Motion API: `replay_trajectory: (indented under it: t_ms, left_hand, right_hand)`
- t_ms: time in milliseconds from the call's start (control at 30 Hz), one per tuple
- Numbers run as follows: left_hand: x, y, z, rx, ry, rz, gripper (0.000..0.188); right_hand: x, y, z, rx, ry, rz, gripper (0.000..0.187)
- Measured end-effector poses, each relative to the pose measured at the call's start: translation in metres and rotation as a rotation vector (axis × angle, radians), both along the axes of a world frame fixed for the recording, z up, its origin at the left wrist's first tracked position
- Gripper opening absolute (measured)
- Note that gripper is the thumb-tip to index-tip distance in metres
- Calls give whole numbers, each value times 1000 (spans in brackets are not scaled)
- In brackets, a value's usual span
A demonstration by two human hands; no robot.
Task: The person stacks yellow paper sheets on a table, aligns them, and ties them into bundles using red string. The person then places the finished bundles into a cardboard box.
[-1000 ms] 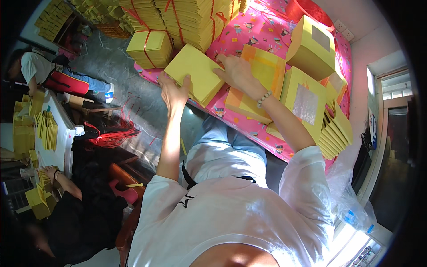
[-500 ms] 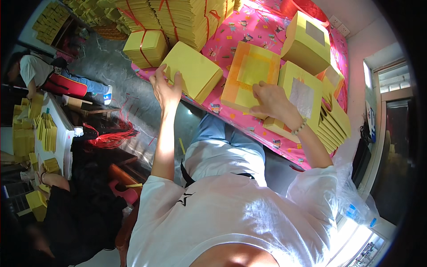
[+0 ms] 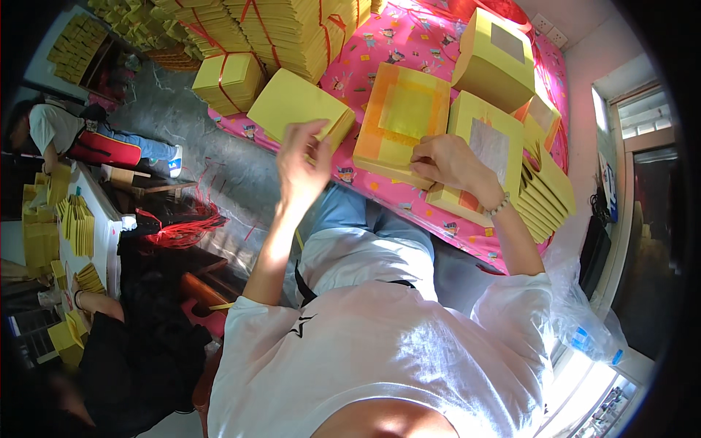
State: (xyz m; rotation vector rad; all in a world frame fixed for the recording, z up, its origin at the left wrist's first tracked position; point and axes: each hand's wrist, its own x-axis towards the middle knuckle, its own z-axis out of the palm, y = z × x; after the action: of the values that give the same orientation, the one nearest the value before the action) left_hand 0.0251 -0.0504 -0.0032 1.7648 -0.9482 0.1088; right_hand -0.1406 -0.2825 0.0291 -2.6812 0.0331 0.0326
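Observation:
My left hand [image 3: 303, 166] hovers over the near right corner of a stack of plain yellow paper pieces [image 3: 296, 104], fingers slightly bent and apart, nothing visible in them. At the near right corner of a flat yellow stack with orange borders [image 3: 404, 109], my right hand [image 3: 454, 166] has its fingers curled together. Whether a sheet is pinched there is hidden. Right of that hand lies another yellow stack with a grey rectangle on top [image 3: 488, 150]. All of them rest on a pink patterned tablecloth [image 3: 372, 188].
Tall yellow stacks tied with red cord [image 3: 281, 36] stand at the back left, with a smaller tied bundle [image 3: 228, 80] before them. A taller yellow stack [image 3: 496, 62] and fanned yellow pieces [image 3: 544, 197] stand at right. Two people work at a white table [image 3: 106, 226] on the left.
My left hand has moved right and nearer, off the plain stack's left side to its near right corner. The fingers of my right hand have curled in at the orange-bordered stack.

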Motion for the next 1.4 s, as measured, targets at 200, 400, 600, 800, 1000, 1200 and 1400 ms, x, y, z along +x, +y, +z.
replay_trajectory:
  t_ms: [200,400,600,800,1000,1200,1400]
  left_hand:
    - [-35,-21,-23,194,-14,-137,52]
    - [-36,-27,-44,173,89,-153,53]
    - [-35,-27,-43,182,194,-165,51]
    - [-36,-27,-44,199,188,-156,51]
    - [-37,-27,-42,196,197,-163,51]
    - [-39,-27,-40,178,234,-164,49]
    - [-49,-36,-15,283,-323,-115,53]
  right_hand:
    - [2,-6,-4,33,9,-35,15]
    - [2,-5,0,38,-24,-56,15]
    - [1,-6,-5,72,-46,-77,15]
    - [1,-4,-3,94,-52,-99,16]
    - [0,-4,-3,80,-14,-108,15]
    - [1,-4,-3,87,-29,-106,17]
    - [-1,-3,-2,53,-79,-87,16]
